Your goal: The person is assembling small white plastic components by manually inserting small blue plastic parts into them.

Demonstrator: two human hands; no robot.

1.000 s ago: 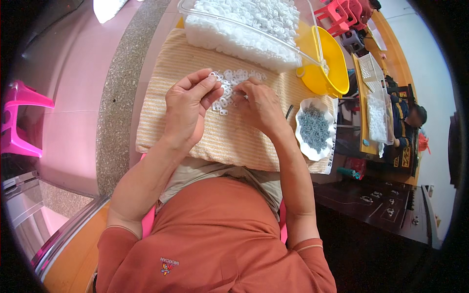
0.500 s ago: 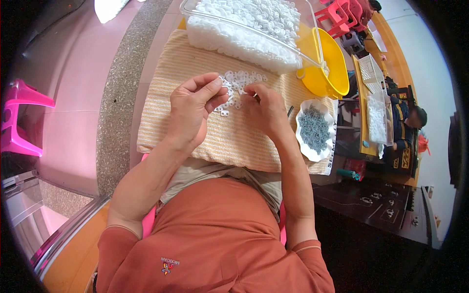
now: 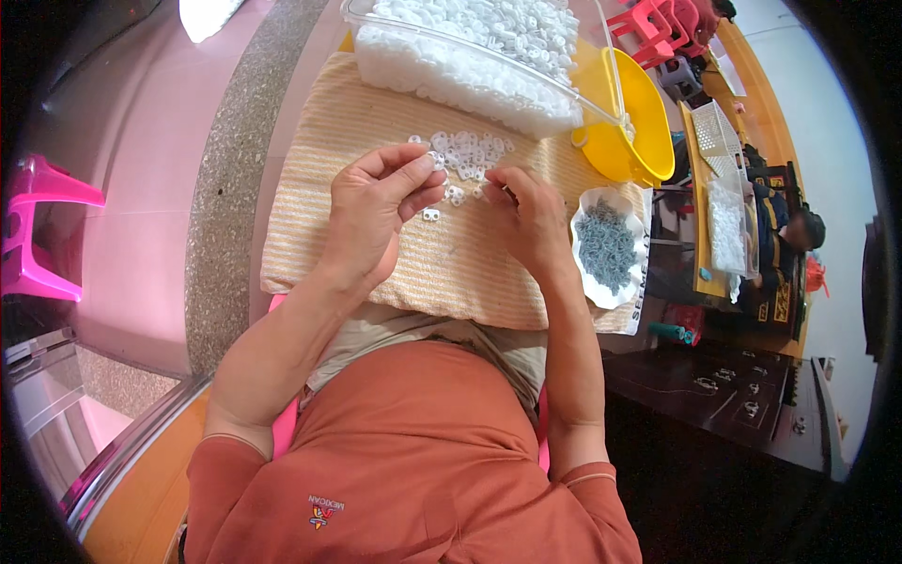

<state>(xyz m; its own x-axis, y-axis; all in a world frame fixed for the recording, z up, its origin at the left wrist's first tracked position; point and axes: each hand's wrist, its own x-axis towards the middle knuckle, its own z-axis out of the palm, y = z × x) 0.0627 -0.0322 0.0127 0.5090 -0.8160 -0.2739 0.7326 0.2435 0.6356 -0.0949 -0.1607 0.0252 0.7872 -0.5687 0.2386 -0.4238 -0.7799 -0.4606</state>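
My left hand (image 3: 368, 209) is closed in a pinch, thumb against forefinger, on a small white plastic piece (image 3: 436, 161) with holes in it. To its right my right hand (image 3: 532, 218) has its fingers curled together at the edge of a loose pile of white plastic pieces (image 3: 465, 150). Whatever its fingertips hold, if anything, is hidden or too small to make out. One single white two-holed piece (image 3: 430, 215) lies nearer to me on the striped cloth (image 3: 451, 282). Beside my right wrist stands a scalloped white dish (image 3: 635, 226) of small grey screw-like parts (image 3: 606, 249).
A clear plastic tub (image 3: 470, 70) heaped with white pieces stands at the far side, against a yellow basin (image 3: 648, 122). Pink stools (image 3: 38, 235) are on the left and far right. Across the room a person (image 3: 789, 230) sits by a table with a white basket (image 3: 714, 136).
My right hand has shifted a little to the right, its fingertips drawing away from the pile. The left hand keeps its pinch almost in place.
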